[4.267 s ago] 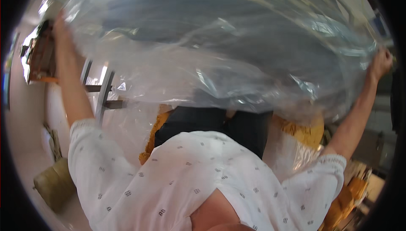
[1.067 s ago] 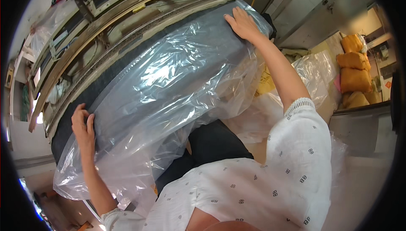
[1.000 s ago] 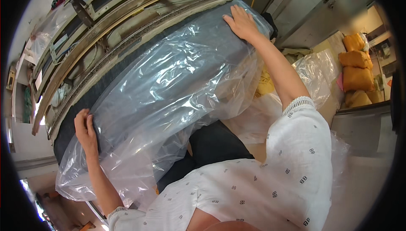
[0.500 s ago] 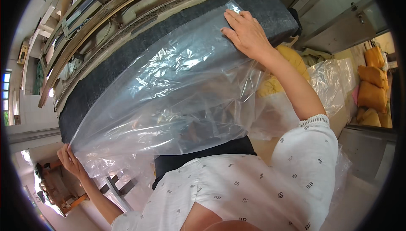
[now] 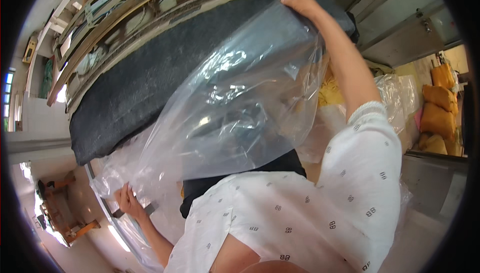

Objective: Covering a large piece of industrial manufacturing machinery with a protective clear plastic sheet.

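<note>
A clear plastic sheet [image 5: 235, 93] hangs in loose folds in front of me, its upper right part lying over a dark, leathery-looking sheet [image 5: 135, 88]. At the far right, my right hand [image 5: 300, 2] is closed on the upper corner of the plastic. My left hand [image 5: 130, 204] is at the lower left, its fingers closed at the plastic's other end, where the edge runs down to it. The exact fingertip grip there is partly blurred. Much of the dark sheet's left part lies uncovered.
Behind the dark sheet runs a long machine frame with rails [image 5: 120, 33]. More clear plastic [image 5: 395, 93] and yellow cloth [image 5: 330, 88] lie to the right. Orange-brown bundles [image 5: 440, 105] are stacked farther right. An orange-brown stand [image 5: 60, 193] is at left; another person's arm shows at the top left.
My left hand has moved right and toward me, drawing the plastic's left end off the dark sheet. My right hand has gone from lying flat to gripping the corner, slightly farther away.
</note>
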`<state>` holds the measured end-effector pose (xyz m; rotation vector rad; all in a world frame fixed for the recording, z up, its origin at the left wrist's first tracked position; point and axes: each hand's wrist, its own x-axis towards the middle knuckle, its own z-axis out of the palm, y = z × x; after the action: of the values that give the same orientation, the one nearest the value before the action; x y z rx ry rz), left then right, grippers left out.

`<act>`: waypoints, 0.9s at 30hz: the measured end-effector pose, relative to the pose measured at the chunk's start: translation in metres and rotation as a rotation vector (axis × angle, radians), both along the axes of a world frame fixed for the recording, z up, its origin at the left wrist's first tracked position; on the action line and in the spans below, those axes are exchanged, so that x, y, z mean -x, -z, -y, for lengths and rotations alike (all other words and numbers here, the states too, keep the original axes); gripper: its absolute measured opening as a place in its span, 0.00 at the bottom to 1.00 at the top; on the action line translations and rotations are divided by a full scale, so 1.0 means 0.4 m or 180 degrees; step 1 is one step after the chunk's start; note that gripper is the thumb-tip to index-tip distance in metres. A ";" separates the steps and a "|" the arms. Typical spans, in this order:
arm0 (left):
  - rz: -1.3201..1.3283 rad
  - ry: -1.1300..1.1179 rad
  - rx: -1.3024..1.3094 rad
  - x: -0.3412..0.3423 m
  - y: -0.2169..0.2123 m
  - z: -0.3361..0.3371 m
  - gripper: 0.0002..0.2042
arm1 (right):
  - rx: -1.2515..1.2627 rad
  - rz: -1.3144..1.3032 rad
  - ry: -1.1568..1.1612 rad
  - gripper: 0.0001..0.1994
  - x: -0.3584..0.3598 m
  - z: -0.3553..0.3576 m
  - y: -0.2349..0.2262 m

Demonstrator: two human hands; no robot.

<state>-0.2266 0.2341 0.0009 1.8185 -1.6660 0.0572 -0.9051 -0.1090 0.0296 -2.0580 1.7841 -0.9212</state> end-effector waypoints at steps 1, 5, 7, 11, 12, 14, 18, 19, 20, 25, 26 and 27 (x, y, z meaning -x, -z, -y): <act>-0.0264 -0.0300 -0.0201 0.020 -0.002 0.015 0.06 | -0.0275 0.0581 -0.0318 0.11 0.022 0.024 0.006; -0.2662 -0.1401 -0.0047 -0.053 -0.094 0.125 0.10 | -0.0438 0.1247 -0.0280 0.08 -0.082 -0.013 -0.129; -0.3218 -0.0498 0.0708 -0.148 -0.144 0.197 0.11 | -0.0177 0.3323 -0.0477 0.02 -0.139 -0.011 -0.164; -0.2400 -0.0909 0.0756 -0.362 -0.171 0.446 0.12 | 0.1284 0.1717 0.1138 0.08 -0.251 0.056 -0.103; -0.0966 -0.0918 0.0930 -0.226 -0.152 0.562 0.13 | 0.1290 0.1001 0.1570 0.07 -0.217 0.052 -0.062; -0.1353 -0.0426 0.0938 -0.265 -0.035 0.657 0.16 | 0.1292 0.1295 0.1351 0.07 -0.233 0.051 0.003; -0.1433 -0.0663 0.0502 -0.263 -0.015 0.782 0.16 | 0.1475 0.1052 0.1317 0.08 -0.174 0.106 0.050; -0.1491 -0.0607 0.0524 -0.242 -0.024 0.812 0.16 | 0.1446 0.1012 0.1322 0.08 -0.153 0.113 0.060; -0.1538 -0.0550 0.0575 -0.230 -0.037 0.840 0.16 | 0.1346 0.1073 0.1353 0.08 -0.143 0.132 0.055; -0.1504 -0.0659 0.0581 -0.223 -0.043 0.879 0.17 | 0.1035 0.0797 0.1614 0.09 -0.159 0.154 0.041; -0.1355 -0.0706 0.0554 -0.224 -0.050 0.884 0.17 | 0.1031 0.0785 0.1607 0.09 -0.161 0.150 0.031; -0.1366 -0.0702 0.0525 -0.206 -0.060 0.886 0.17 | 0.1054 0.0588 0.1637 0.10 -0.157 0.144 0.028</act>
<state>-0.1442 -0.1205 0.0249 1.7343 -1.1290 -0.0923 -0.8422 -0.1667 0.0183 -1.6190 2.2172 -1.5835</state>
